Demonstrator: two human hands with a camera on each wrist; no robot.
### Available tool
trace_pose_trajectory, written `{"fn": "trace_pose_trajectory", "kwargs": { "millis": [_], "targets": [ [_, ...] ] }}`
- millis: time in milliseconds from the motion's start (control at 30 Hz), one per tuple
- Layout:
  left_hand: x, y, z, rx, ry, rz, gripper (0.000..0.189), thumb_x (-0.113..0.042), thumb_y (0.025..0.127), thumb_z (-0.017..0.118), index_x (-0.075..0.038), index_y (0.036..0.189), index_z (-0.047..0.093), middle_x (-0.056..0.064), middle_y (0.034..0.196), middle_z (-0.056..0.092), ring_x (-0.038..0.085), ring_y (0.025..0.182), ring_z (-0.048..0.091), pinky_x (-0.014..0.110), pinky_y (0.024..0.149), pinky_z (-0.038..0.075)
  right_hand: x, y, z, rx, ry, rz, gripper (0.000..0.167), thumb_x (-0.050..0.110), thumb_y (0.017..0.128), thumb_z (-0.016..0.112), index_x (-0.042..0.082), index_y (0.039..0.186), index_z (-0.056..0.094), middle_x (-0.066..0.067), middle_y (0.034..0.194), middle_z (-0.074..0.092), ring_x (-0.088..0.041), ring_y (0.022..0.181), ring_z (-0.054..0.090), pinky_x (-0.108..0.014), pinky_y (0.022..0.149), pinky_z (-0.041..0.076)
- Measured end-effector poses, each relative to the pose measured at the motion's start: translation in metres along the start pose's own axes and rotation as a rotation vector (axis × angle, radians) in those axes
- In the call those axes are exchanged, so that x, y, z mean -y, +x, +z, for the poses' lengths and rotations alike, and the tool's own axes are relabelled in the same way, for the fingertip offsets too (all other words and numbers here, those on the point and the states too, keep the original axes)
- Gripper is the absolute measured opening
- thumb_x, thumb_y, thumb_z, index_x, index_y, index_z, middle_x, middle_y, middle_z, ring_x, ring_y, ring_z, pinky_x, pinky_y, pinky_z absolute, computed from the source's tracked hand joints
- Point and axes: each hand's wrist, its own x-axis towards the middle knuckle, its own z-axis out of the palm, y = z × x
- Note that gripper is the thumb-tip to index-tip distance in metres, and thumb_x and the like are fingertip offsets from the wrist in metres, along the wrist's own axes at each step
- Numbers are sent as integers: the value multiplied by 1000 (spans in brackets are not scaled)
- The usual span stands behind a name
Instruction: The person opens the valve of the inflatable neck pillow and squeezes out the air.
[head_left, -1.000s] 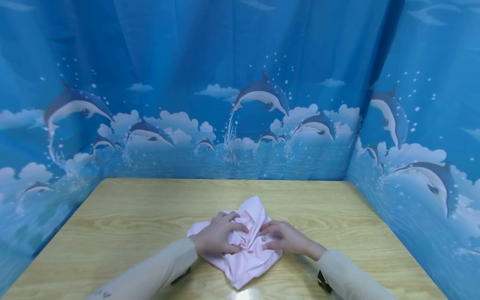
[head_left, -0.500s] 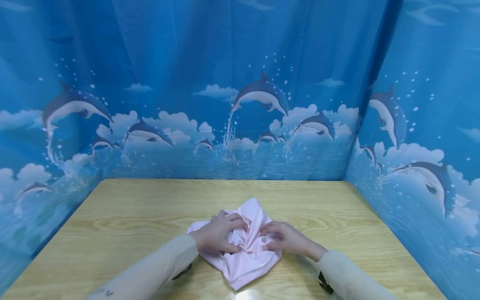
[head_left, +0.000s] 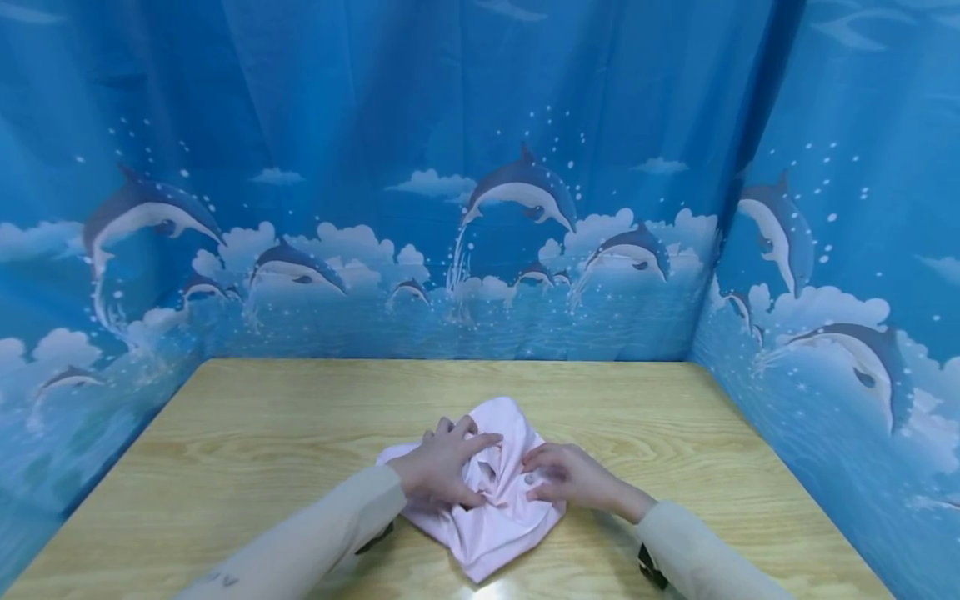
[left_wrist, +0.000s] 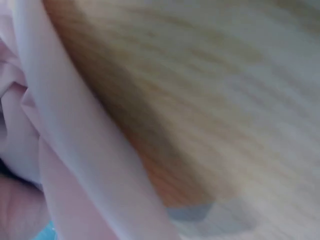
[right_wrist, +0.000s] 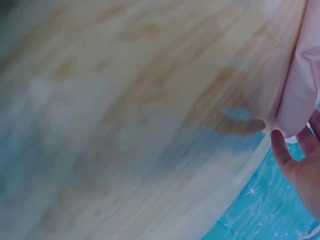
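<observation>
A pale pink cloth (head_left: 498, 533) lies bunched on the table, its folds gathered toward the middle. A small dark gap shows among the folds, and a small round grey piece (head_left: 529, 479) sits near the right side. My left hand (head_left: 446, 462) rests over the left part of the cloth, thumb and index finger spread apart. The right hand (head_left: 573, 477) holds the cloth's right side between thumb and fingers, around the grey piece. In the right wrist view the thumb (right_wrist: 283, 150) touches the cloth edge (right_wrist: 295, 112). Only part of the left hand (left_wrist: 20, 207) shows in the left wrist view.
The light wood-grain table (head_left: 300, 417) extends around the cloth on all sides. Blue curtains (head_left: 375, 167) printed with dolphins and clouds hang along its back and sides.
The left hand's index finger and thumb have spread wider, and a gap has appeared in the folds between them. My right hand stays nearly in place.
</observation>
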Motion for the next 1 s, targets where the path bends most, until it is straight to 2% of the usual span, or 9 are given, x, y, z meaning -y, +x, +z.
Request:
{"fn": "trace_pose_trajectory", "kwargs": {
  "millis": [100, 233, 367, 467, 567, 700, 767, 933, 1000],
  "targets": [
    [0, 4, -1, 20, -13, -16, 78, -59, 58, 72, -34, 128, 47, 0, 130, 35, 23, 105, 37, 44, 79, 40, -1, -1, -1, -14, -8, -15, 28, 28, 76, 72, 11, 98, 68, -7, 108, 65, -23, 102, 60, -36, 93, 46],
    [1, 6, -1, 27, -38, 6, 64, -54, 59, 73, -32, 115, 53, -4, 145, 30, 23, 107, 37, 50, 82, 41, -1, -1, -1, -24, -21, -23, 28, 27, 75, 73, 11, 97, 68, -7, 107, 66, -22, 101, 60, -36, 92, 46],
    [2, 5, 0, 16, -23, 46, 59, -53, 59, 73, -31, 110, 52, -9, 131, 49, 20, 99, 39, 43, 75, 42, -2, -1, 0, -20, -19, -24, 28, 28, 75, 72, 11, 98, 68, -7, 107, 66, -22, 101, 60, -37, 93, 46],
    [3, 5, 1, 1, -15, 58, 59, -54, 59, 72, -32, 109, 50, -12, 115, 53, 18, 94, 39, 36, 71, 40, -2, -1, 0, -19, -17, -32, 28, 28, 76, 72, 11, 98, 68, -7, 107, 66, -22, 101, 60, -36, 92, 47],
    [4, 3, 2, -8, -9, 47, 64, -57, 59, 71, -32, 114, 48, -10, 116, 50, 19, 97, 39, 38, 73, 40, -2, -1, 0, -23, -24, -40, 27, 27, 76, 72, 11, 97, 68, -7, 106, 66, -22, 100, 60, -35, 91, 47],
    [4, 3, 3, -7, 6, 17, 87, -64, 59, 69, -30, 133, 39, -3, 124, 47, 22, 101, 40, 43, 77, 43, -1, 0, 0, -26, -34, -43, 27, 27, 76, 72, 12, 97, 68, -8, 107, 65, -23, 101, 60, -36, 92, 47],
    [2, 2, 3, -6, 15, 8, 92, -64, 58, 69, -29, 137, 36, -1, 123, 47, 22, 100, 40, 42, 77, 43, -1, 0, 0, -24, -33, -47, 27, 28, 76, 71, 12, 97, 67, -8, 107, 65, -23, 101, 60, -37, 92, 46],
    [-3, -1, 0, -26, 5, 4, 71, -57, 58, 71, -25, 118, 51, -3, 110, 48, 20, 93, 39, 35, 70, 39, -1, 0, 0, -23, -17, -65, 26, 29, 78, 70, 11, 98, 67, -9, 107, 66, -23, 100, 60, -35, 90, 47],
    [-4, -2, 0, -41, -6, 2, 63, -55, 58, 72, -25, 110, 54, 0, 112, 47, 21, 93, 39, 36, 70, 40, 0, 0, 0, -23, -11, -68, 26, 28, 78, 70, 11, 98, 67, -9, 106, 66, -23, 99, 60, -35, 90, 47]
  ]
}}
